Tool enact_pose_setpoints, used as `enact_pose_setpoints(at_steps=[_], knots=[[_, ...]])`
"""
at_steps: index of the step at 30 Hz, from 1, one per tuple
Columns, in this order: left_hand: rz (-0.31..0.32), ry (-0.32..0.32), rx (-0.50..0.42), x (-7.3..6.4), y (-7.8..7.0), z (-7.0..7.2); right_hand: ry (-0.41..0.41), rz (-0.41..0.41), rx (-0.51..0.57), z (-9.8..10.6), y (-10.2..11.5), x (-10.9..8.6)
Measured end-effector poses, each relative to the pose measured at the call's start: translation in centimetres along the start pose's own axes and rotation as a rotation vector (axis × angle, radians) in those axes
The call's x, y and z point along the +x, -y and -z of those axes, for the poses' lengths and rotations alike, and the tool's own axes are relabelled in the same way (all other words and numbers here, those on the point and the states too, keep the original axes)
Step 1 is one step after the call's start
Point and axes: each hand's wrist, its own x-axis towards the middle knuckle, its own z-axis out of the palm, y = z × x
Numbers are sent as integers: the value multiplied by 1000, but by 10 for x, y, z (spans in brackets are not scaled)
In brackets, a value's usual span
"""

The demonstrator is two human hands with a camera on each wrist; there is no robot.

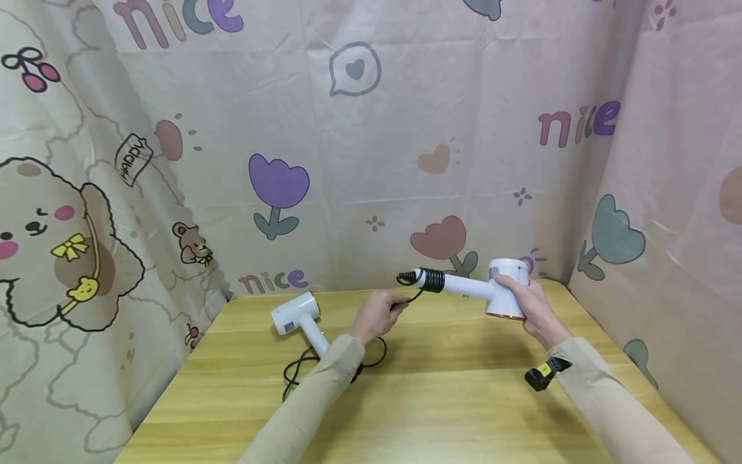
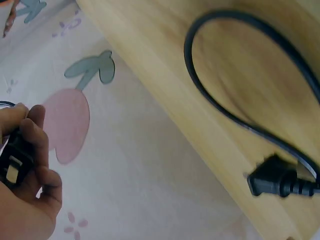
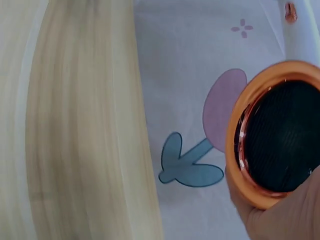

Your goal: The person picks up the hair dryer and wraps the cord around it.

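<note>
Item one: white cylindrical-headed hair dryer with a straight handle (image 1: 471,287), held up above the pale wood-grain table (image 1: 440,406), handle toward the left. A thin black cord (image 1: 433,280) is coiled round the handle's end. Right hand (image 1: 538,314): fingers and thumb gripping the dryer's head. Left hand (image 1: 378,316): closed, pinching the cord just beside the coils.

Item two: second white hair dryer (image 1: 298,316), lying at the table's left side, its loose black cord partly behind the left forearm.

Left wrist view only: a black molded piece with a small pale face (image 2: 17,157), gripped in the left hand; also, clearly seen, a black plug (image 2: 274,177) on the table beside a cord loop.

Right wrist view only: the held dryer's round dark mesh (image 3: 287,135) within a broad copper-orange ring (image 3: 231,145); the head view gives merely a thin edge.

Backdrop: pale printed cloth (image 1: 371,142) with flowers and lettering.
</note>
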Motion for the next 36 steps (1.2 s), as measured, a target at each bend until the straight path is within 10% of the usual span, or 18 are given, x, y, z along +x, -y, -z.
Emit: enact_pose_setpoints(at_steps=[8,16,28,36], knots=[[-41,97,-41,-7,-26,-12,-197,-128,46,-8,-1,0],[-134,165,-8,-16,-57,-8,-311,-13,-198,-14,-3,-5],[-113,-192,-216,-5,-61,10,-267,128,-404,-21,-12,-11],[70,-361,-300,11,-56,7,-242,224,-480,-30,-15,-18]])
